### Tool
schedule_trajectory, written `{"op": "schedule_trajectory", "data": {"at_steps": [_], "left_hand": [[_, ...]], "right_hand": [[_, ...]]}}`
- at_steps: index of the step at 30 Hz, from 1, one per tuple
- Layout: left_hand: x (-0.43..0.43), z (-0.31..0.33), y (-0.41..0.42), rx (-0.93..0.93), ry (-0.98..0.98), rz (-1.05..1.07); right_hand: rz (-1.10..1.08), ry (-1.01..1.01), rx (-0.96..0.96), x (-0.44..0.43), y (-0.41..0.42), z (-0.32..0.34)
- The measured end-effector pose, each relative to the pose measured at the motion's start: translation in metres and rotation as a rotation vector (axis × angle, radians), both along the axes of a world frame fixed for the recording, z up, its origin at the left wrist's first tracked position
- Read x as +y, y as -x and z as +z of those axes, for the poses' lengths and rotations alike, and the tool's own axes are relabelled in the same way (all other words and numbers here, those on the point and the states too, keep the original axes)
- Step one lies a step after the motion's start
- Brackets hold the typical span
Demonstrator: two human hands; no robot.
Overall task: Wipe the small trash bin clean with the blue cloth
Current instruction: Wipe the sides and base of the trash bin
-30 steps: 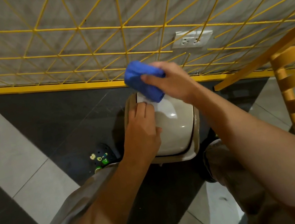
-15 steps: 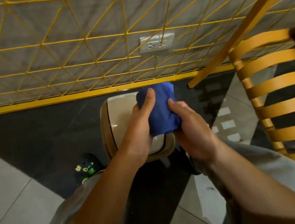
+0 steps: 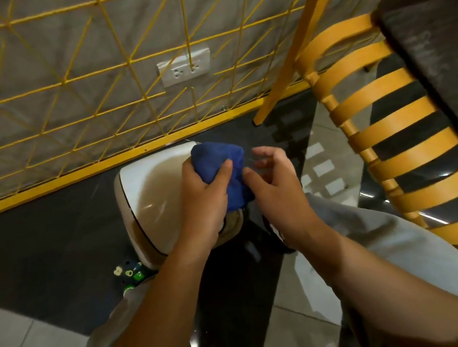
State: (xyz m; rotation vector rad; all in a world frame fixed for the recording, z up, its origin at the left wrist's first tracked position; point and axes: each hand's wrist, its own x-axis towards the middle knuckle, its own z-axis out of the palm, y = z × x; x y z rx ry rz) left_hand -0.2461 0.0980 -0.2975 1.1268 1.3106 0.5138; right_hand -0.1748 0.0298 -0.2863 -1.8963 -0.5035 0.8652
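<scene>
Hands have swapped the work: a second ago our right hand (image 3: pixel 277 192) held the blue cloth (image 3: pixel 219 159); now our left hand (image 3: pixel 205 205) grips it, thumb and fingers clamped round the bundle, over the right side of the small trash bin (image 3: pixel 151 193) on the dark floor (image 3: pixel 34 238). Our right fingers are loosely curled and apart, perhaps brushing the cloth's edge; blur hides it. We judge wiping resumes left-handed.
</scene>
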Motion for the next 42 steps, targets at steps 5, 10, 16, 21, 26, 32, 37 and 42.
{"op": "schedule_trajectory", "data": {"at_steps": [5, 10, 16, 21, 26, 32, 37, 42], "left_hand": [[-0.016, 0.002, -0.006, 0.012, -0.03, -0.157], [-0.021, 0.002, -0.009, -0.174, 0.166, -0.392], [0.02, -0.018, 0.003, 0.422, -0.461, -0.614], [0.052, -0.04, 0.024, 0.797, -0.703, -0.794], [0.057, -0.045, 0.029, 0.822, -0.748, -0.836], [0.057, -0.046, 0.028, 0.815, -0.754, -0.831], [0.056, -0.048, 0.029, 0.778, -0.757, -0.813], [0.056, -0.046, 0.028, 0.797, -0.742, -0.814]], "right_hand": [[0.048, -0.062, 0.428, -0.005, -0.009, 0.0], [-0.006, -0.063, 0.629, -0.001, -0.027, -0.018], [-0.041, 0.02, 0.597, 0.008, -0.049, -0.045], [0.006, 0.049, 0.317, 0.025, -0.039, -0.064], [0.195, 0.034, 0.097, 0.034, -0.023, -0.065], [0.124, 0.143, 0.058, 0.043, -0.025, -0.07], [0.081, 0.069, -0.013, 0.021, 0.002, -0.067], [0.092, 0.112, -0.088, -0.021, 0.028, -0.074]]}}
